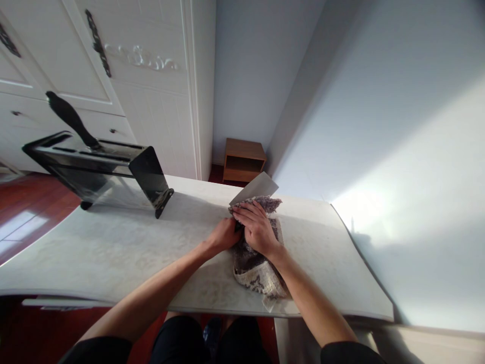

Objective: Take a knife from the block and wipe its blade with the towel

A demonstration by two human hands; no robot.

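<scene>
My left hand is closed around the dark handle of a kitchen knife, at the middle of the table. Its broad grey blade points away from me, up and to the right. A brown and cream patterned cloth covers the lower part of the blade. With its fingers lying over the cloth, my right hand grips it against the blade. The rest of the cloth trails in folds toward the table's front edge. Most of the handle is hidden by my hands.
On the left of the pale table stands a black knife block with clear sides and one black-handled knife in it. White cabinets rise behind. A small wooden shelf unit sits beyond the table, and a wall borders the right.
</scene>
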